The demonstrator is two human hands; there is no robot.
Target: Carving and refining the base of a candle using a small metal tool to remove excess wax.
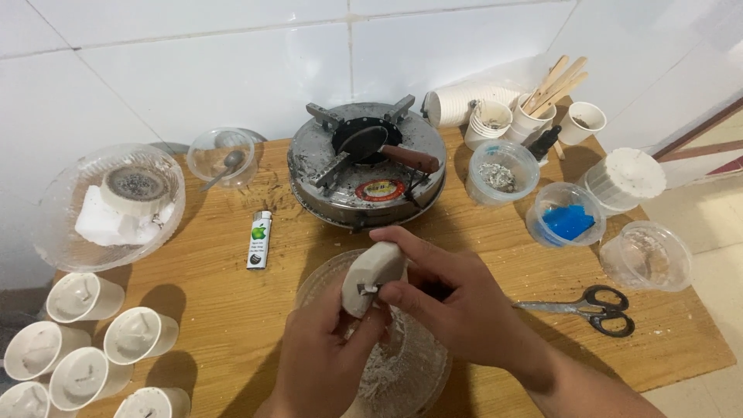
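Hands at lower centre of the frame: left hand (321, 352) cups a white candle (373, 277) from below, right hand (457, 306) pinches its metal wick tab. Candle sits above a clear bowl (410, 371). Stove (366, 161) stands behind, lighter (259, 239) left, scissors (584, 307) right

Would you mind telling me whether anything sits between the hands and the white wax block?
Nothing visible does. Both the left hand and the right hand already grip the wax block directly, holding it above the clear bowl.
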